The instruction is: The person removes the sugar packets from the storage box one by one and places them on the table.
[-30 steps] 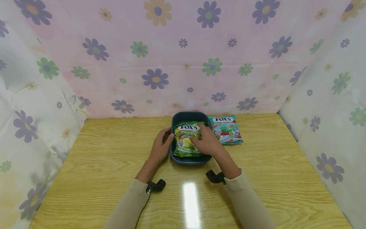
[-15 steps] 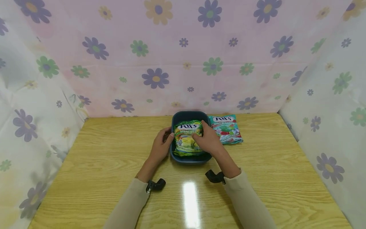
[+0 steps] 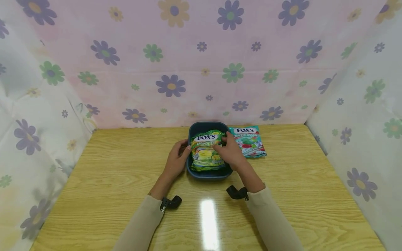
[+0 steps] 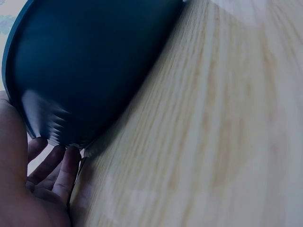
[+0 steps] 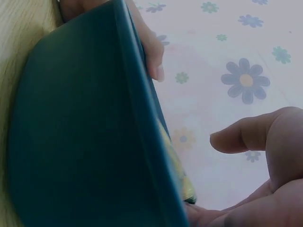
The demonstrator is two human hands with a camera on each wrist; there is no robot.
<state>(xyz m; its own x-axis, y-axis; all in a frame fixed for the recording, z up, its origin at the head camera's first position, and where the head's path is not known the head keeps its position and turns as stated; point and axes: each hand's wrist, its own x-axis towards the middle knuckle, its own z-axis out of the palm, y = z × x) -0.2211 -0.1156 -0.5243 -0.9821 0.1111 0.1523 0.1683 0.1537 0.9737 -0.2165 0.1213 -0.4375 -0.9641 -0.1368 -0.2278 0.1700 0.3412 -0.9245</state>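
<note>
At the far side of the wooden table [image 3: 125,164], within the dark blue container [image 3: 207,177]: green Spring Tea packet [image 3: 205,153], printed face up. Contents beneath: not determinable. Just beside, to the right, on the wood: teal Mint Blossom packet [image 3: 249,141]. Left hand [image 3: 177,158]: gripping the container's left wall, thumb at the rim, fingers against the outside. Right hand [image 3: 230,152]: thumb raised clear of the packet, fingers just inside the right rim, partly hidden; no pinch visible. Handling, as judged: packet light, soft, slippery of film, loosely filled, prone to creasing; container stiff, smooth. Recommended hold: packet by opposite side edges, without squeezing; container by opposite walls, below the rim
</note>
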